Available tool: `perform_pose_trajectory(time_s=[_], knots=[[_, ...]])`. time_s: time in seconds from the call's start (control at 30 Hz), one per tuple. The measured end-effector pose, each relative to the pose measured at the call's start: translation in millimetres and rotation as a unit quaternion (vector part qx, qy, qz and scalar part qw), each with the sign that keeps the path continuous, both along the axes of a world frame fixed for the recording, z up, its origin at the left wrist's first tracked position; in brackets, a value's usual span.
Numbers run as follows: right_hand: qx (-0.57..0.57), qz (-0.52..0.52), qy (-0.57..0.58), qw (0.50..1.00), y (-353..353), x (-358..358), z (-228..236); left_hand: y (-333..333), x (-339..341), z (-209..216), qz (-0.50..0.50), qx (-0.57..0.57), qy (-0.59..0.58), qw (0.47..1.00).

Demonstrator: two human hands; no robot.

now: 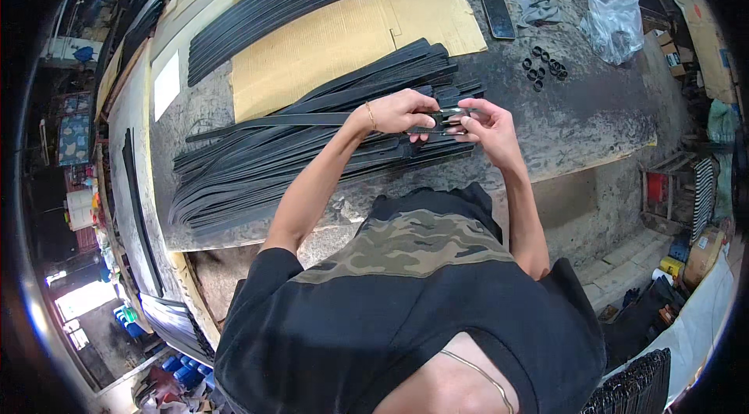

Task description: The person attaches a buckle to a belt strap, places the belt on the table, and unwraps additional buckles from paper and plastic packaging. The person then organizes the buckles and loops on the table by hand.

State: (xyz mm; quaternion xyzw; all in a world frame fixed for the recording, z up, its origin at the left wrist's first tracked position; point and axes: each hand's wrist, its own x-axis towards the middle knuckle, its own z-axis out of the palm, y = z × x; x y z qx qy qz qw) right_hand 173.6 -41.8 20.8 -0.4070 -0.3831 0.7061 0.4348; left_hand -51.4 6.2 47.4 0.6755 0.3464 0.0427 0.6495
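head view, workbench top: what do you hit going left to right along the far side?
White paper sheet → cardboard sheet → black phone → small black rings → clear plastic bag. Nearer in, both hands (left hand, right hand) hold a black strap end over the strap pile.

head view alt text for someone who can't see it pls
Seen from above, a person's left hand and right hand grip the buckle end of a black belt strap over a pile of black straps on a worn table, cardboard behind.
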Motion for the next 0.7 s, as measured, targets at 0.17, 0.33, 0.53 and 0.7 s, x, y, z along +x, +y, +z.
perform_pose_trajectory(time_s=[0.17,0.33,0.53,0.7], knots=[[0.063,0.151,-0.237,0.958,13,-1,21,3,9,-6,-0.015,0.009,-0.02,1.0],[0.043,0.222,-0.295,0.928,14,1,37,-6,13,-4,-0.018,0.039,-0.042,0.998],[0.135,0.168,-0.299,0.93,10,7,21,-7,26,16,-0.054,0.087,0.066,0.993],[0.106,0.231,-0.252,0.934,19,15,31,-13,31,7,0.004,0.066,0.059,0.996]])
